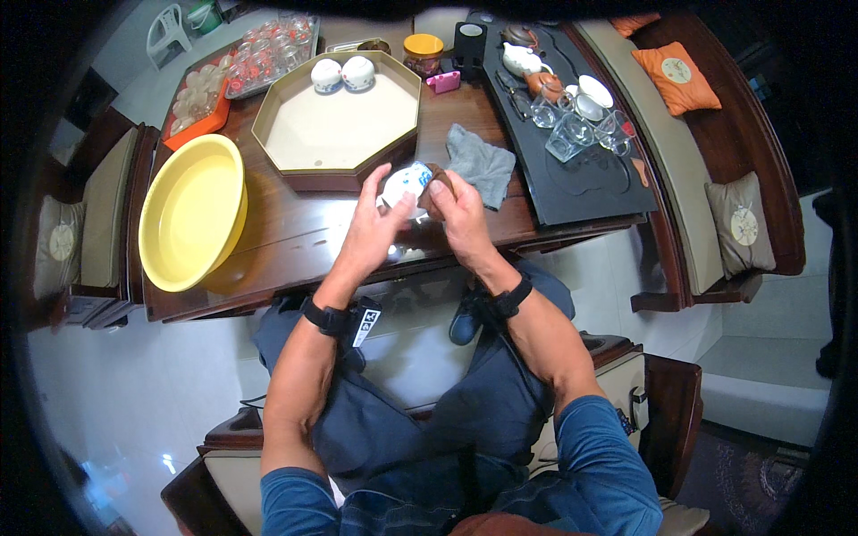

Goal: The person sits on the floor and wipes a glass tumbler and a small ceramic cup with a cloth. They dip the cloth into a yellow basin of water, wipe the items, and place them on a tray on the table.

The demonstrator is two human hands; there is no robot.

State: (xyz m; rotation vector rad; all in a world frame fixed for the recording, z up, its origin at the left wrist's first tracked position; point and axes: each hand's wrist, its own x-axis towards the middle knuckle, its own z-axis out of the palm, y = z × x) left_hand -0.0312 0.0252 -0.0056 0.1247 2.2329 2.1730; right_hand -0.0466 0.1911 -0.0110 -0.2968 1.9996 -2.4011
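Observation:
A small white cup with blue decoration is held between my two hands above the table's front edge. My left hand supports it from the left, thumb against its side. In my right hand is a brown cloth, pressed on the cup's right side and partly hidden by my fingers. Just beyond lies a crumpled grey cloth. Two similar white porcelain pieces stand side by side at the far rim inside an octagonal tray.
A yellow basin stands at the left. Behind it are an orange tray of small cups and a metal tray of glasses. On the right, a black tea tray holds teapots and glassware. A yellow-lidded jar stands at the back.

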